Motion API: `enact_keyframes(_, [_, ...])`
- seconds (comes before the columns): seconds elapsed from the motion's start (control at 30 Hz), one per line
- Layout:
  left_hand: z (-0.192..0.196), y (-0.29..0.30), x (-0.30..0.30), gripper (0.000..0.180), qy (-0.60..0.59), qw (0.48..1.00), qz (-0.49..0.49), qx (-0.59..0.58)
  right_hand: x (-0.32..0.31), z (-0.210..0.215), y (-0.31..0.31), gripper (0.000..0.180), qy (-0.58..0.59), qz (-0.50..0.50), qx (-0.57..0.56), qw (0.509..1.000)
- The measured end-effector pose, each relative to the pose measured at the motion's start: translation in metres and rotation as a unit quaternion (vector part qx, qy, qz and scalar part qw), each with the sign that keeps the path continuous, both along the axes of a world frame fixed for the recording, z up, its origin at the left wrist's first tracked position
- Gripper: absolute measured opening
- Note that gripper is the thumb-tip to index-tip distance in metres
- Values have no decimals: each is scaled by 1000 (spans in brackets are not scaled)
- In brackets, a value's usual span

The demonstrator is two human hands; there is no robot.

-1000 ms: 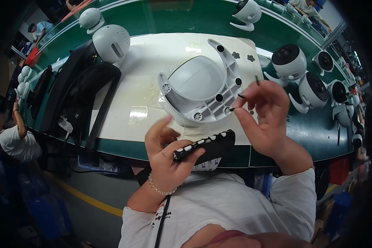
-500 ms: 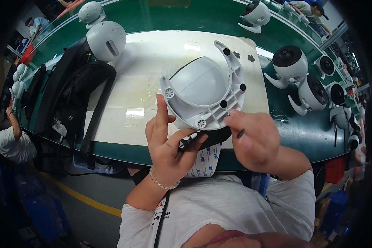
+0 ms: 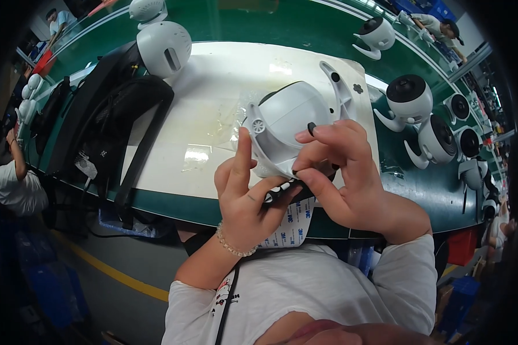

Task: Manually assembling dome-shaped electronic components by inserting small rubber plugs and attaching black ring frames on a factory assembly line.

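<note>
A white curved-stand device [image 3: 296, 112] lies with its ribbed underside toward me. My left hand [image 3: 250, 198] has its index finger against the stand's left part. Its thumb and other fingers grip a black pad sheet [image 3: 280, 191] with white gaps; printed backing paper [image 3: 298, 221] hangs below. My right hand [image 3: 351, 178] pinches a small dark piece, likely a pad, between thumb and index finger at the stand's near edge. Another small black round pad [image 3: 312, 129] is at a raised fingertip of that hand. One black pad [image 3: 335, 76] sits on the stand's far right arm; my right hand hides much of the underside.
The device rests on a pale board [image 3: 213, 75] over a green table. Black cases [image 3: 106, 115] lie at left, beside a white round-headed device [image 3: 166, 50]. Several white devices with black round faces [image 3: 408, 98] stand at right. Other people work in the distance.
My right hand has moved left and up, with its fingers spreading over the stand's near edge. A black pad now shows at its raised fingertip. The left hand keeps its grip.
</note>
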State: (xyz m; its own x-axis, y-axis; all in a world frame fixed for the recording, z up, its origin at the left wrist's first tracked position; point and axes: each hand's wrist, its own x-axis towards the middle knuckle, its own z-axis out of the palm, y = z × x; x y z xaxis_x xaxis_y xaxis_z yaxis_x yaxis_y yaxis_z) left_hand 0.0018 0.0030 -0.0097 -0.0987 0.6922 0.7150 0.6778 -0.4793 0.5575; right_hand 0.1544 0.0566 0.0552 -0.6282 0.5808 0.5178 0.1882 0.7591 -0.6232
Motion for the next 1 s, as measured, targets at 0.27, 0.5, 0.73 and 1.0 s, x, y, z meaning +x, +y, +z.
enact_keyframes(0.27, [-3, 3, -1, 21, -23, 1000, -3, 10, 0, -11, 5, 42, 24, -24, 216, 976])
enact_keyframes(0.5, [-3, 6, -1, 23, -21, 1000, 4, 21, 4, -7, -13, 22, -61, -107, 325, 938])
enact_keyframes(0.73, [-5, 3, -2, 21, -19, 1000, 12, 9, 7, 13, -13, 21, -131, -115, 336, 925])
enact_keyframes(1.0, [0, 3, -4, 22, -15, 1000, -1, 0, 14, 11, -9, 28, -172, -39, 238, 955])
